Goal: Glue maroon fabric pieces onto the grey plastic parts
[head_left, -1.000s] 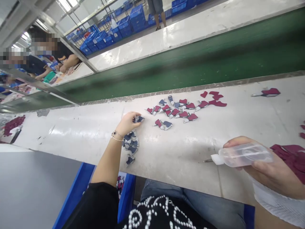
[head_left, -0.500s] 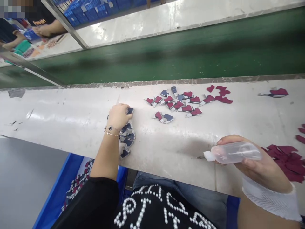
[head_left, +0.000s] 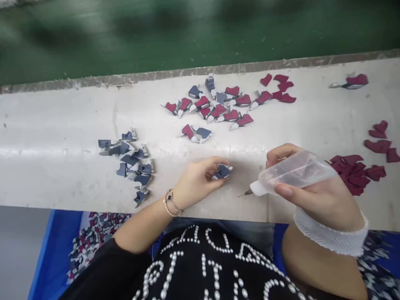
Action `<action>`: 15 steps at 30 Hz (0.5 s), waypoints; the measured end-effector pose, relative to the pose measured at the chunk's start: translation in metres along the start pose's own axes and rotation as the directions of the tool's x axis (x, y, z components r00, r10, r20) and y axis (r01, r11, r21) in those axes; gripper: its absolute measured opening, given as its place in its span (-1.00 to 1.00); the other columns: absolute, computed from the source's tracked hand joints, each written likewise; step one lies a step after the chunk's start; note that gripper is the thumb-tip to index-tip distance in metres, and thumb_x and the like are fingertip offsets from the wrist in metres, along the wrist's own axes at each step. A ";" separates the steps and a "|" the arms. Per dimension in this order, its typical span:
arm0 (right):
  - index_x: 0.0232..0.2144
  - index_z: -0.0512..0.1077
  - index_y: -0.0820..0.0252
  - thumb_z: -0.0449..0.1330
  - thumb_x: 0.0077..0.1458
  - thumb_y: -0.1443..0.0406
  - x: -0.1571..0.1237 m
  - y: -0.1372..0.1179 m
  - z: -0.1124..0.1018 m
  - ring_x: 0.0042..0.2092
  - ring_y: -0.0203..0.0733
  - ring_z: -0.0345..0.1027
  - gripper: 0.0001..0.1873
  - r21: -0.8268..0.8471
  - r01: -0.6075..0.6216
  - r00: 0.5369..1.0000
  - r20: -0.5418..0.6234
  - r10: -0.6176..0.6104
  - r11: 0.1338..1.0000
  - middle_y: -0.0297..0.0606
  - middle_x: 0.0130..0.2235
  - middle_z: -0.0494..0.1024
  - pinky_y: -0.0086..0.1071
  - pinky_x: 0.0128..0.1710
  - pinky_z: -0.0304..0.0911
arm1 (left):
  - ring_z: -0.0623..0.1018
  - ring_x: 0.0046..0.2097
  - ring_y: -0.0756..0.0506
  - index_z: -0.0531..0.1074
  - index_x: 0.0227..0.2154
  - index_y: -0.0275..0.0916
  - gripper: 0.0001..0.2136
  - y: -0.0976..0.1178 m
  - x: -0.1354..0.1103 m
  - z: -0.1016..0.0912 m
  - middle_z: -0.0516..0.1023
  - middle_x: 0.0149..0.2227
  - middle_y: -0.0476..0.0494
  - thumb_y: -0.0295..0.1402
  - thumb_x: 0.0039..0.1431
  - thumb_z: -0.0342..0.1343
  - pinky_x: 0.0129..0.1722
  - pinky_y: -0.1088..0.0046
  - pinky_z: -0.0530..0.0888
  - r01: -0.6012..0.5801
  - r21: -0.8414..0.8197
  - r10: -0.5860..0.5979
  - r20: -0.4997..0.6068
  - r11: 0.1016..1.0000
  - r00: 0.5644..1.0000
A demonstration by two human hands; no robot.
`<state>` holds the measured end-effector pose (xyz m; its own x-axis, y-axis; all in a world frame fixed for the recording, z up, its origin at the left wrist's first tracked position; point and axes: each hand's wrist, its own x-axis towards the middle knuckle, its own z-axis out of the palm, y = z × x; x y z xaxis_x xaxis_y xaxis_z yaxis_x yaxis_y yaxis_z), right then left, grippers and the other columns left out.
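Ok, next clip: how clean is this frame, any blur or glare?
Head view: the green belt is blurred; pale glare crosses the white bench; the navy piece in the left hand looks fairly sharp; the plastic bottle shows soft highlights.

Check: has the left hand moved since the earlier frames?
Yes: the left hand has shifted right, away from the pile of navy pieces, which it was at earlier.

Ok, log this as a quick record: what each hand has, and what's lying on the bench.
left hand: pinching a navy cut piece
right hand: gripping a clear squeeze bottle, thin tip angled down toward the bench
surface: white bench
on bench: navy pieces, maroon-and-grey pieces, loose maroon pieces
below bench: blue bin
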<state>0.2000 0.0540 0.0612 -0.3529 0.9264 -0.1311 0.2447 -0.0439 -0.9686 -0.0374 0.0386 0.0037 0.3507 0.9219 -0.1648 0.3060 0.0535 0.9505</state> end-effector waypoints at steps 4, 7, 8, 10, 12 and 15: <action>-0.07 0.49 -0.12 0.32 0.15 0.16 -0.006 -0.015 0.012 -0.25 -0.30 0.49 -0.73 -0.236 0.095 0.995 0.031 -0.090 0.967 -0.40 -0.19 0.60 -0.54 -0.36 0.40 | 0.49 -0.41 0.05 0.44 0.04 -0.19 -0.63 -0.001 -0.002 0.002 0.57 -0.36 0.02 -0.31 0.17 0.28 -0.33 0.53 0.49 0.004 0.065 -0.009 0.072 0.998 0.997; -0.06 0.49 -0.12 0.36 0.11 0.18 -0.009 -0.018 0.013 -0.28 -0.33 0.50 -0.68 -0.267 0.105 0.994 0.041 -0.098 0.958 -0.40 -0.16 0.60 -0.56 -0.37 0.43 | 0.51 -0.41 0.05 0.29 0.09 -0.22 -0.59 -0.002 -0.003 0.003 0.63 -0.29 -0.01 -0.35 0.23 0.22 -0.36 0.55 0.45 -0.040 0.067 0.034 0.089 0.997 0.995; -0.07 0.49 -0.10 0.37 0.09 0.20 -0.009 -0.017 0.012 -0.36 -0.36 0.46 -0.68 -0.249 0.095 0.995 0.040 -0.088 0.964 -0.41 -0.22 0.59 -0.57 -0.44 0.41 | 0.51 -0.41 0.06 0.25 0.07 -0.22 -0.62 -0.003 -0.003 0.002 0.64 -0.29 -0.02 -0.37 0.24 0.21 -0.38 0.56 0.44 -0.055 0.054 0.049 0.093 0.997 0.994; -0.14 0.48 -0.05 0.38 0.06 0.23 -0.010 -0.015 0.011 -0.50 -0.40 0.37 -0.71 -0.204 0.079 0.997 0.020 -0.076 0.976 -0.42 -0.35 0.56 -0.56 -0.58 0.33 | 0.49 -0.44 0.08 0.28 -0.04 -0.22 -0.70 -0.003 -0.002 0.001 0.64 -0.31 0.00 -0.38 0.24 0.22 -0.42 0.59 0.42 -0.074 0.033 0.071 0.091 0.997 0.993; -0.19 0.46 0.00 0.38 0.05 0.24 -0.011 -0.014 0.011 -0.56 -0.39 0.34 -0.74 -0.186 0.069 0.998 0.004 -0.069 0.980 -0.42 -0.44 0.52 -0.53 -0.66 0.28 | 0.45 -0.46 0.10 0.36 -0.17 -0.23 -0.77 -0.003 -0.001 -0.001 0.62 -0.33 0.01 -0.36 0.19 0.28 -0.43 0.61 0.40 -0.099 0.022 0.097 0.069 0.995 0.993; -0.19 0.43 0.01 0.38 0.07 0.27 -0.011 -0.014 0.009 -0.62 -0.35 0.31 -0.74 -0.177 0.101 0.995 0.031 -0.097 0.979 -0.44 -0.53 0.49 -0.48 -0.74 0.22 | 0.37 -0.47 0.11 0.48 -0.24 -0.26 -0.76 -0.002 0.001 -0.003 0.58 -0.36 0.00 -0.29 0.10 0.37 -0.46 0.61 0.38 -0.144 -0.042 0.146 0.062 0.989 0.987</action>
<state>0.1924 0.0408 0.0739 -0.4024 0.9145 -0.0433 0.3642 0.1165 -0.9240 -0.0404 0.0407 0.0020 0.4459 0.8942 -0.0399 0.2146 -0.0635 0.9746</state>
